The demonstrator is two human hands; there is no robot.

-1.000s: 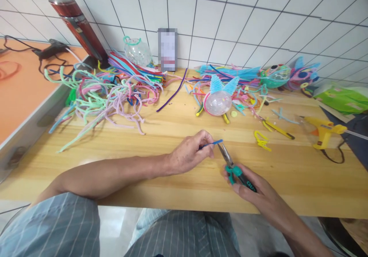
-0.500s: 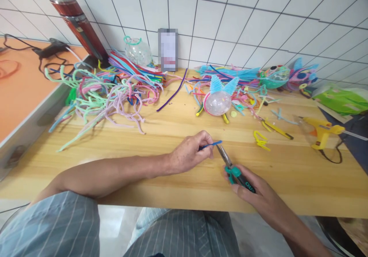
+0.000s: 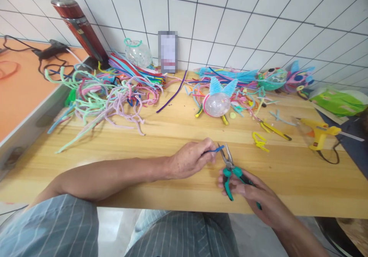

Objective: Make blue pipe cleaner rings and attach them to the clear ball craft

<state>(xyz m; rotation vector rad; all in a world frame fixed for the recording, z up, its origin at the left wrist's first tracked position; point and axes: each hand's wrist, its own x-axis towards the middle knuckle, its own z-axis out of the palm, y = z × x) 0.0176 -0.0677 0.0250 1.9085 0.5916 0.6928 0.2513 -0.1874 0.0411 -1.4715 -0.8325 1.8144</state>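
Between the thumb and fingers of my left hand (image 3: 194,158) is a blue pipe cleaner (image 3: 217,149), its short end sticking out to the right. My right hand (image 3: 250,190) holds needle-nose pliers (image 3: 229,169) with green and black handles. The plier jaws are spread, and the tip of the pipe cleaner lies at the left jaw; whether they touch I cannot tell. Beyond my hands stands a clear plastic ball (image 3: 217,104) with light-blue ears, a pink ring and yellow-and-dark feet.
A tangle of green and lilac pipe cleaners (image 3: 115,100) lies at left, near a red thermos (image 3: 80,31). A phone (image 3: 168,52) leans on the tiled wall. At right are a yellow glue gun (image 3: 320,132), bent yellow pieces (image 3: 260,141) and a green package (image 3: 339,100).
The pliers' jaws and handles have spread apart, and the tool has turned more upright. My left hand has hardly moved, still pinching the blue pipe cleaner.
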